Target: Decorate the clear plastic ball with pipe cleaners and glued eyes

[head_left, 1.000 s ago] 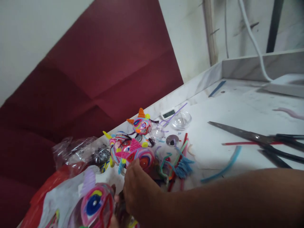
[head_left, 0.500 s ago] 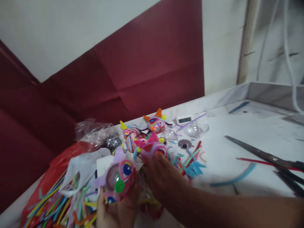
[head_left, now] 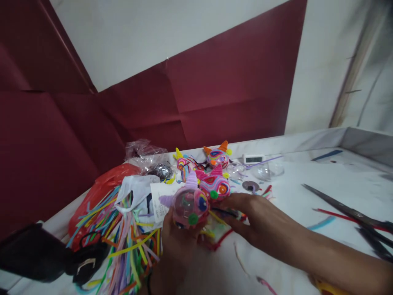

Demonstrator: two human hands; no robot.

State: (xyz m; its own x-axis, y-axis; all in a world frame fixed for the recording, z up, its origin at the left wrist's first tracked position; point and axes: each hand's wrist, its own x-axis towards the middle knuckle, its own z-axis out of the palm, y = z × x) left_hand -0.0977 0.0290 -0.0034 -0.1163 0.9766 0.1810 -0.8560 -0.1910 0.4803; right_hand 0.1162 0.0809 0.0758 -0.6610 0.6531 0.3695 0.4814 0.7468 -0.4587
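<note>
Showing just below the frame's centre, a clear ball with lilac horns (head_left: 186, 204) is grasped by the left hand (head_left: 181, 239). Up and to its right, a pink-horned ball (head_left: 213, 185) is seen beside the right hand (head_left: 250, 211); whether it is gripped there cannot be told.

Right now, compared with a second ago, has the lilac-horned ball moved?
Yes. Judged against the pink-horned figure, the lilac-horned ball has moved up and rightward in the view, now partly overlapping that figure's left side.
</note>
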